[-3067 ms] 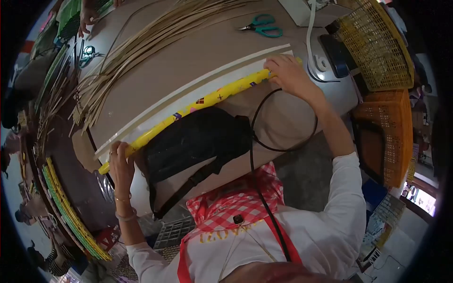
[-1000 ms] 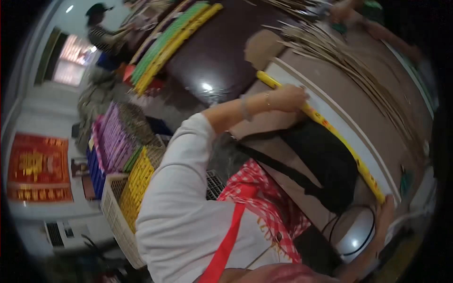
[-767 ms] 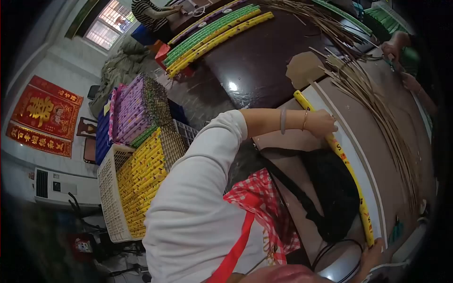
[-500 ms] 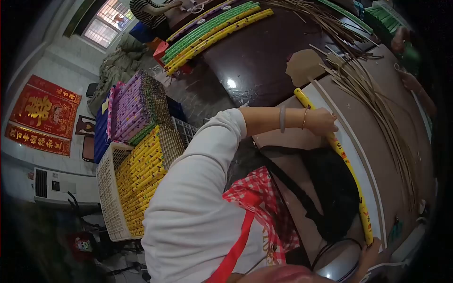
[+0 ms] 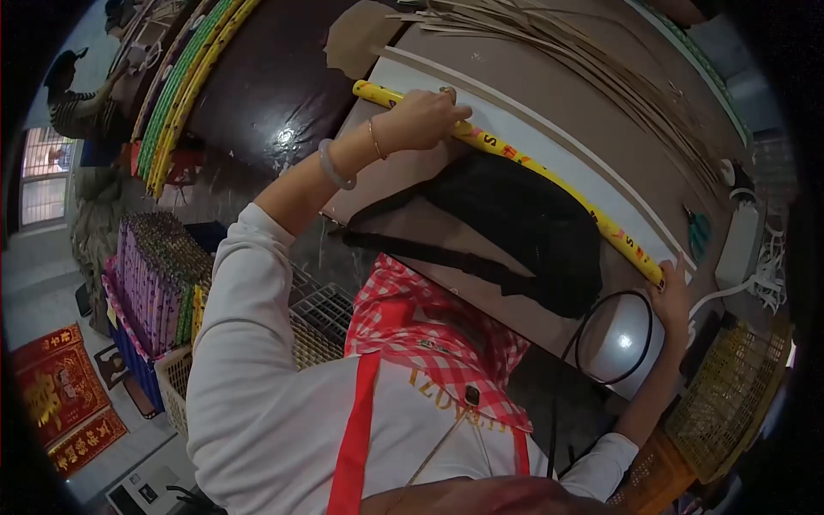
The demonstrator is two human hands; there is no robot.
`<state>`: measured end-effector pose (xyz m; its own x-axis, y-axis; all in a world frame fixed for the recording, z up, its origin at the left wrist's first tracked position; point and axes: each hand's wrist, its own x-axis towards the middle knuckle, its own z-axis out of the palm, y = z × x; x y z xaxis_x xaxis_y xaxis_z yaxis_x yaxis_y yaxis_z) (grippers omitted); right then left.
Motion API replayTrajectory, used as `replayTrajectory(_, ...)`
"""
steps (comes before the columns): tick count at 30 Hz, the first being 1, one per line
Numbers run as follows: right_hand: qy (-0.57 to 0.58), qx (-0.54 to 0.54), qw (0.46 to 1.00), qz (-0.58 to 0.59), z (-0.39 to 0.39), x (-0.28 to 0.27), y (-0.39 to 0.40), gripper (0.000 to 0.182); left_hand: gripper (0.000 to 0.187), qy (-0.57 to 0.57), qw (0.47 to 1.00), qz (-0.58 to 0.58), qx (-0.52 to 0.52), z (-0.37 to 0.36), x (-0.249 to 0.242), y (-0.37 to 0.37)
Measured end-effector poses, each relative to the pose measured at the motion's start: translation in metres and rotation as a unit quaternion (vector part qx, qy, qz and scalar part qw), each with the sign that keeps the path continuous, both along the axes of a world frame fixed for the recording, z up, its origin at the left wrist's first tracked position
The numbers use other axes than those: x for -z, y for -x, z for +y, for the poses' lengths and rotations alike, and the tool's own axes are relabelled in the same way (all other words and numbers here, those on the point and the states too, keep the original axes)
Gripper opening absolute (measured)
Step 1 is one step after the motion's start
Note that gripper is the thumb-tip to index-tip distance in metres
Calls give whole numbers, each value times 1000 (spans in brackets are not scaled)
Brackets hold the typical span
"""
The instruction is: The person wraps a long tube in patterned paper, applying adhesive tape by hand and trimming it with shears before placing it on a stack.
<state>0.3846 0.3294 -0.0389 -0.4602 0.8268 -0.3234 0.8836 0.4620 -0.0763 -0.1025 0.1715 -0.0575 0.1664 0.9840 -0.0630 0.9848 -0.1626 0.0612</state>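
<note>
A long yellow tube [image 5: 549, 178] with red and black printing lies slantwise over a white strip [image 5: 592, 172] on the brown table. My left hand [image 5: 425, 118], with bangles on its wrist, is closed over the tube near its far left end. At the near right end, my right hand [image 5: 671, 296] has its fingers around the tube's tip; part of the grip is hidden. A black bag with a strap [image 5: 515, 227] lies just in front of the tube, between my two hands.
Thin brown strips [image 5: 584, 77] lie along the table's far side. Teal-handled pliers [image 5: 699, 233] and a white power strip [image 5: 736, 245] are at the right. A black cable loop [image 5: 577, 343] is near me. Finished-looking tubes [image 5: 184, 86] and stacked purple ones [image 5: 146, 283] stand left.
My view has swung, so the table and my right hand now show more fully. Both hands stay on the yellow tube, with little visible shift along it.
</note>
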Motion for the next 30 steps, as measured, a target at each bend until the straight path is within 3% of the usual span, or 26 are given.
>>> replayTrajectory(2, 12, 4, 1000, -6, -5, -12, 13, 34, 34, -17, 1000, -1, 13, -1, -2, 1)
replayTrajectory(4, 25, 16, 999, -13, -3, -8, 10, 34, 37, 39, 999, 13, -6, 0, -4, -1)
replayTrajectory(6, -15, -79, 997, 19, 3, 11, -8, 34, 37, 38, 999, 12, -5, -1, -4, -1)
replayTrajectory(9, -6, -49, 999, -11, 2, 14, -8, 33, 33, 10, 1000, -9, 8, -2, 0, 3)
replayTrajectory(12, -68, -53, 992, 88, -9, 18, -8, 33, 30, 18, 1000, -18, -5, -1, 1, 3)
replayTrajectory(14, -26, -24, 999, -10, -13, 3, 3, 39, 33, 8, 999, -40, 10, -2, 0, 3)
replayTrajectory(17, -129, -80, 988, 13, -12, 31, -14, 40, 34, -1, 998, -53, 25, -3, 0, 3)
replayTrajectory(20, -128, 4, 991, -29, -23, 22, -2, 41, 36, -22, 997, -68, 38, -4, 0, 3)
replayTrajectory(22, -129, 2, 988, 84, -23, 30, -7, 38, 36, -8, 999, -43, 27, -4, -3, 0)
replayTrajectory(30, -197, -47, 976, 83, -24, 24, -9, 36, 34, 4, 998, -50, 38, -3, -4, 2)
